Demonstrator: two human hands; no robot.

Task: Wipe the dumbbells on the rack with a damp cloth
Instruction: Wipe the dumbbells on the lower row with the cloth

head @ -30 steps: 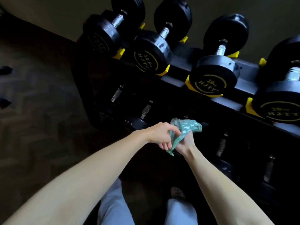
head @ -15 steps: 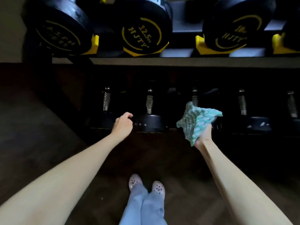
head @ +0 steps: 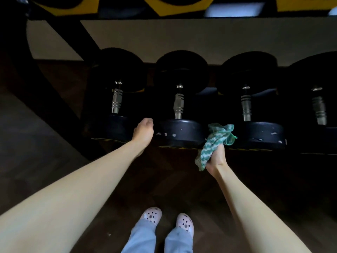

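Several black dumbbells with steel handles lie side by side on the low shelf of the rack. My left hand [head: 143,131] reaches into the gap between the leftmost dumbbell [head: 116,125] and the second dumbbell [head: 179,132]; its fingers curl out of sight behind the second one's near head. My right hand [head: 217,157] grips a bunched green and white cloth [head: 214,141], which hangs against the right side of that same near head, next to the third dumbbell [head: 262,134].
The upper shelf's front rail [head: 182,16] with yellow cradles runs across the top, close overhead. A slanted black rack leg [head: 45,88] stands at the left. A fourth dumbbell [head: 319,110] lies at the far right. My feet in pale clogs [head: 167,220] stand on dark wood floor.
The view has dropped and closed in on the low shelf. My left hand slid between the first two dumbbells. My right hand brought the cloth down to the second dumbbell's near head.
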